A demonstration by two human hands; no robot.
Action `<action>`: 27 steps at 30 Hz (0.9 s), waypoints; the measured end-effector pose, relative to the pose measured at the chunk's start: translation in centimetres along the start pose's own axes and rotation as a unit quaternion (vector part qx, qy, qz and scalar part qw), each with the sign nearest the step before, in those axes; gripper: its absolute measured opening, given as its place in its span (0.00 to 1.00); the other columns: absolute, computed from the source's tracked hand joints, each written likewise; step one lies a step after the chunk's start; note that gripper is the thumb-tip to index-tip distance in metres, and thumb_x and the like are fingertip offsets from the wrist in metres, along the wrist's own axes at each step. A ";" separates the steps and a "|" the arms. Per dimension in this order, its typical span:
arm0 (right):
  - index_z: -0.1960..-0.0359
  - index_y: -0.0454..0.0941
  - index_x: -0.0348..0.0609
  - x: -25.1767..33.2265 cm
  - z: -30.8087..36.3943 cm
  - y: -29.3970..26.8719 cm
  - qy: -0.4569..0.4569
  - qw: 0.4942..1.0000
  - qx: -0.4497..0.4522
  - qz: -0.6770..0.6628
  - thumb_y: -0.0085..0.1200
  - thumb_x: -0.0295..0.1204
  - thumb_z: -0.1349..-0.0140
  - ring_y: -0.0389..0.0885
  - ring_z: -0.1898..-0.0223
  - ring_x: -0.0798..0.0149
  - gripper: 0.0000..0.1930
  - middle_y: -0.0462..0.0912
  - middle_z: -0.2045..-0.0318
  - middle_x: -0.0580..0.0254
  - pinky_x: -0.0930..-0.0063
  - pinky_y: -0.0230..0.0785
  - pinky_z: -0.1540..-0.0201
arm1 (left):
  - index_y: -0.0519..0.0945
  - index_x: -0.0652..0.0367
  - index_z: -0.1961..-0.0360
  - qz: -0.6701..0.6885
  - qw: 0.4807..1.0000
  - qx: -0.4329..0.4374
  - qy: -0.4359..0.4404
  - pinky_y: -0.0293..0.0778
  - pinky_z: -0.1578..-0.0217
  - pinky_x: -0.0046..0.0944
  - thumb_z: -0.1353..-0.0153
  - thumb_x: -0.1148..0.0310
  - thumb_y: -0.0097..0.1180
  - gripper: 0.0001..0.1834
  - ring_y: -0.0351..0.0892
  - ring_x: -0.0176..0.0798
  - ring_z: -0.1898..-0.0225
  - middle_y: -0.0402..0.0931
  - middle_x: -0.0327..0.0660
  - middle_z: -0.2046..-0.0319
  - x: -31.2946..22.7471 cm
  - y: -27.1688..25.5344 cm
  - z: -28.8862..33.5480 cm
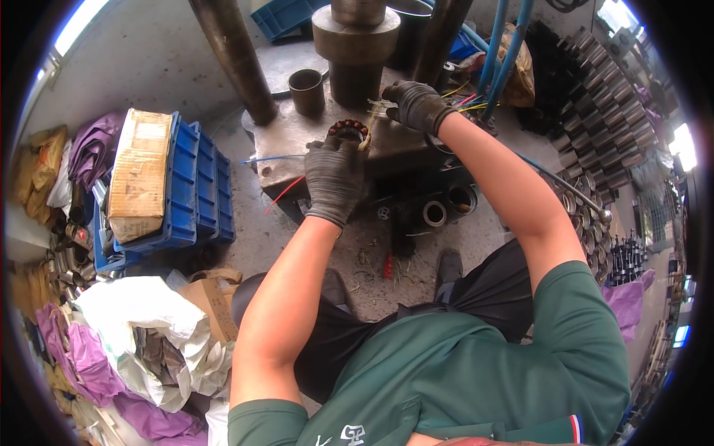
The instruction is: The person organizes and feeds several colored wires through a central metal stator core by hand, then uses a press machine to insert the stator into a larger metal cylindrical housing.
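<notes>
Left fingers (336, 147) grip coil ring (349, 124) by near edge; right fingers (401, 91): cannot tell.

On my left I see a worn cardboard box (138, 178) resting on top of stacked blue crates (187, 175), and nearer to me a crumpled white sack (137, 301) with a purple sack (93, 357) bunched beside it and a brown piece of cardboard (212, 308) at its other side. On my right, metal cylinders (599, 104) are piled in rows, with metal rings (584, 230) nearer to me and a purple bag (631, 301) beside some dark metal parts (627, 260). Ahead of me, blue hoses (513, 56) run down just beside a brown bag (523, 78), while a blue bin (286, 18) sits farther left.
</notes>
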State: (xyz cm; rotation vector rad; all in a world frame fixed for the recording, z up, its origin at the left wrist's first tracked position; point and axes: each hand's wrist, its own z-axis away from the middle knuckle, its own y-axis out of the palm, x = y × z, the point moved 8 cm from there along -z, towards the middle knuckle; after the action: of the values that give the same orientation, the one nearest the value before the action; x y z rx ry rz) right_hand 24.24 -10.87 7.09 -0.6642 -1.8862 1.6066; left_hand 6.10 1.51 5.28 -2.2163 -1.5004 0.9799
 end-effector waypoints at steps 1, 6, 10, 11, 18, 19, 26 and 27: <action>0.47 0.84 0.48 -0.4 -0.7 0.9 0.002 1.000 0.023 0.002 0.63 0.32 0.39 0.86 0.53 0.43 0.17 0.87 0.57 0.46 0.54 0.79 0.50 | 0.85 0.52 0.64 -0.001 1.000 0.001 -0.001 0.73 0.61 0.56 0.42 0.69 0.65 0.04 0.78 0.60 0.64 0.82 0.48 0.66 0.0 0.2 -0.1; 0.49 0.86 0.49 -0.1 -0.8 0.9 0.007 0.998 -0.047 -0.033 0.62 0.30 0.38 0.86 0.57 0.42 0.14 0.88 0.60 0.45 0.54 0.80 0.52 | 0.86 0.51 0.65 -0.007 1.000 0.008 -0.012 0.73 0.61 0.56 0.42 0.66 0.66 0.05 0.78 0.59 0.64 0.82 0.48 0.65 0.2 -0.2 0.2; 0.54 0.88 0.50 -0.4 -0.4 -0.3 0.021 0.988 -0.121 -0.093 0.59 0.29 0.35 0.88 0.64 0.46 0.10 0.88 0.65 0.46 0.58 0.81 0.58 | 0.86 0.51 0.64 -0.009 0.999 0.028 -0.030 0.74 0.59 0.56 0.42 0.66 0.66 0.05 0.78 0.59 0.62 0.82 0.48 0.65 0.9 -0.7 0.4; 0.53 0.87 0.52 -2.2 -0.5 -0.2 -0.016 0.985 -0.153 -0.074 0.58 0.30 0.35 0.87 0.64 0.43 0.11 0.88 0.64 0.47 0.56 0.81 0.59 | 0.86 0.51 0.64 -0.003 0.999 0.026 -0.026 0.74 0.59 0.56 0.42 0.66 0.66 0.05 0.78 0.59 0.62 0.82 0.48 0.65 0.5 -0.5 0.1; 0.51 0.85 0.34 -5.9 0.5 0.2 0.106 0.889 -0.120 -0.428 0.60 0.25 0.35 0.83 0.69 0.70 0.13 0.89 0.66 0.61 0.72 0.78 0.64 | 0.86 0.52 0.64 -0.001 0.999 0.018 -0.029 0.74 0.60 0.57 0.42 0.67 0.66 0.05 0.78 0.60 0.62 0.82 0.49 0.64 0.4 -0.8 0.0; 0.51 0.85 0.34 -6.0 0.7 -0.1 0.107 0.890 -0.121 -0.426 0.60 0.25 0.35 0.83 0.69 0.70 0.13 0.89 0.66 0.61 0.72 0.78 0.64 | 0.86 0.52 0.64 -0.008 0.999 0.019 -0.034 0.74 0.60 0.57 0.42 0.67 0.66 0.05 0.78 0.60 0.62 0.82 0.49 0.64 0.3 -0.7 -0.1; 0.55 0.85 0.37 -7.5 1.3 0.5 0.220 0.802 -0.086 -0.548 0.63 0.26 0.37 0.85 0.73 0.64 0.10 0.86 0.69 0.60 0.71 0.79 0.69 | 0.86 0.52 0.64 -0.005 0.998 0.037 -0.050 0.74 0.58 0.57 0.42 0.67 0.66 0.06 0.78 0.60 0.60 0.82 0.49 0.64 0.4 -0.2 -0.1; 0.55 0.85 0.37 -7.9 1.4 0.5 0.220 0.803 -0.087 -0.547 0.63 0.26 0.37 0.85 0.73 0.64 0.10 0.86 0.69 0.60 0.71 0.79 0.69 | 0.86 0.52 0.64 -0.001 0.998 0.040 -0.050 0.74 0.58 0.57 0.42 0.67 0.66 0.06 0.78 0.60 0.60 0.82 0.49 0.64 0.3 -0.1 -0.2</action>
State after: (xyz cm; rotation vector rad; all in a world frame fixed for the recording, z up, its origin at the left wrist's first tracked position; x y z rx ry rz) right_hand 28.93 -17.26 5.66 0.0655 -1.5467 0.4705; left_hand 6.23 1.88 5.37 -2.1386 -1.4775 1.1448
